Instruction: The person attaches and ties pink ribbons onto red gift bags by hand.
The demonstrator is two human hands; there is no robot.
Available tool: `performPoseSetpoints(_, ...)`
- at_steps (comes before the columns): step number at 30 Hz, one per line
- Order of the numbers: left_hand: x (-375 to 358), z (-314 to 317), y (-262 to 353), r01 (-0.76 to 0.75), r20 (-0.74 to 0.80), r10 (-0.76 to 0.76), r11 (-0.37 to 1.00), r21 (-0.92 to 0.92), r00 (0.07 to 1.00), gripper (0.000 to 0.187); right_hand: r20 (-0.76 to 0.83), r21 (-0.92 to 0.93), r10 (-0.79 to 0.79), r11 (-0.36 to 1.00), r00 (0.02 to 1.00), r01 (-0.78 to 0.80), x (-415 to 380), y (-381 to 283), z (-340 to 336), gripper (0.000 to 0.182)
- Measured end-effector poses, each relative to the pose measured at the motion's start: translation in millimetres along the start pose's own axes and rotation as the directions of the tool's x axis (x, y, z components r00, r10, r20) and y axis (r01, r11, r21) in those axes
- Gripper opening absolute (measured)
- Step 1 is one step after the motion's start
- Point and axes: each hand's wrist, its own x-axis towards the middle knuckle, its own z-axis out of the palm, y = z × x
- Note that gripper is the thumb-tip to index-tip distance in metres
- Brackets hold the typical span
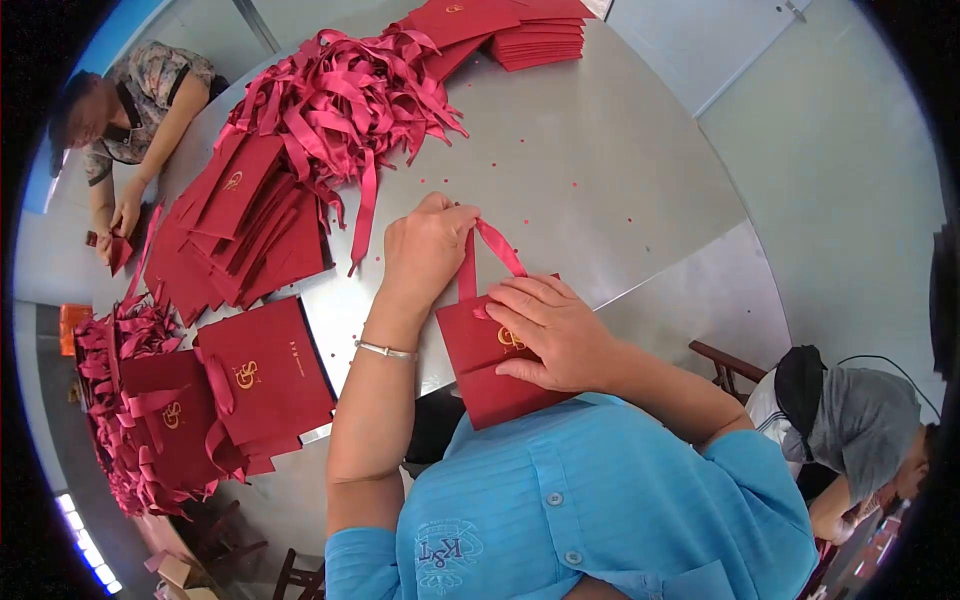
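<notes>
My left hand (430, 245) is closed, pinching the top of a pinkish-red ribbon (497, 247) pulled up into a loop. The ribbon's two strands run down to a dark red paper gift bag (468, 345) with a gold logo. My right hand (550, 335) lies across the front of this bag, its fingers curved over it and partly hiding the logo. The bag is tilted at the table edge, close to my blue shirt. A bit of ribbon shows by the right fingertips.
A heap of loose ribbons (350, 105) and stacked red bags (245, 215) cover the table's left. More bags (535, 42) lie at the back. Bags with ribbon handles (265, 370) stand at lower left. One person (150, 105) works at left, another (860, 430) sits at right.
</notes>
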Motion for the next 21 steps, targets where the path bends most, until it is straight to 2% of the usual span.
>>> performPoseSetpoints(10, 1.5, -7.0, -4.2, 0.021, 0.017, -0.021, 1.0, -0.02, 1.0, 0.014, -0.006, -0.02, -0.004, 1.0, 1.0, 0.004, -0.6, -1.5, -0.1, 0.063)
performPoseSetpoints(16, 0.2, -9.3, -12.7, 0.049, 0.042, -0.043, 0.988, -0.146, 0.998, 0.02, 0.003, -0.007, 0.003, 1.0, 1.0, -0.003, 0.2, -1.9, -1.5, 0.062)
performPoseSetpoints(18, -0.7, -8.9, -17.2, 0.102, 0.055, -0.09, 0.95, -0.294, 0.994, 0.021, -0.003, -0.008, 0.007, 1.0, 1.0, -0.007, 0.4, -3.0, -2.2, 0.062)
performPoseSetpoints(21, -3.4, -9.6, -18.0, 0.109, 0.0, -0.114, 0.946, -0.304, 0.993, 0.022, -0.005, -0.015, 0.011, 1.0, 1.0, -0.012, 1.3, -4.5, -4.4, 0.061)
